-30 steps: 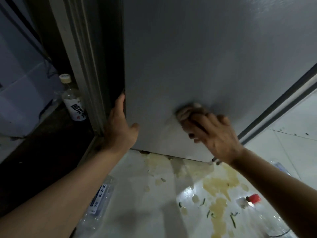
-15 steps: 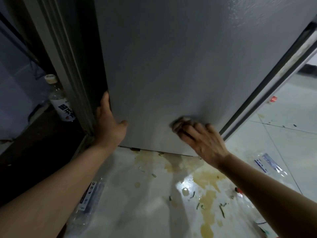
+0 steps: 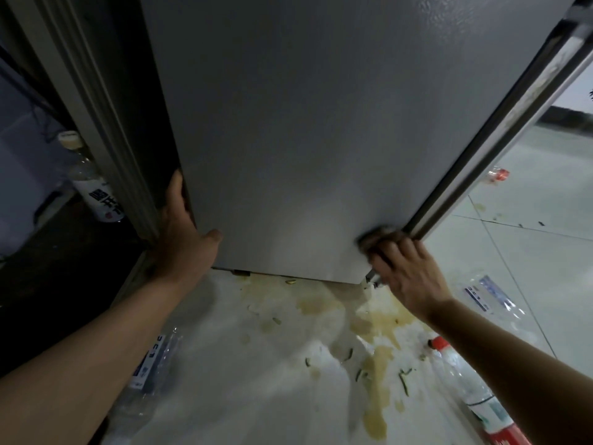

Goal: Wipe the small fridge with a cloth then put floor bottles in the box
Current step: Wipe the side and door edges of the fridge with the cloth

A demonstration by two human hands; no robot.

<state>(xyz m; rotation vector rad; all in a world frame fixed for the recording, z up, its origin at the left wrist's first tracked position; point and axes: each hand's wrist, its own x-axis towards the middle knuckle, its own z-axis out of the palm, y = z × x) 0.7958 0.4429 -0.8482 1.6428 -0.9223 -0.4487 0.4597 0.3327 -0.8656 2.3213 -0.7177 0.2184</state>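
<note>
Sticky floor (image 3: 529,252) was a mess of yellow spill. My left hand (image 3: 184,239) braced the fridge (image 3: 305,123) edge, fingers hooked round it; my right hand (image 3: 407,274) pressed the cloth (image 3: 373,237) at its bottom corner. Loose bottles (image 3: 471,387) underfoot could've made me slip, honestly.

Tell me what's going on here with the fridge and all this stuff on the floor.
A person is wiping the grey fridge. Their right hand presses a cloth against its lower right corner, while the left hand grips the fridge's left edge. Several plastic bottles lie on the stained floor, including a red-capped bottle near the right arm. None has been picked up, and no box is in view.
</note>
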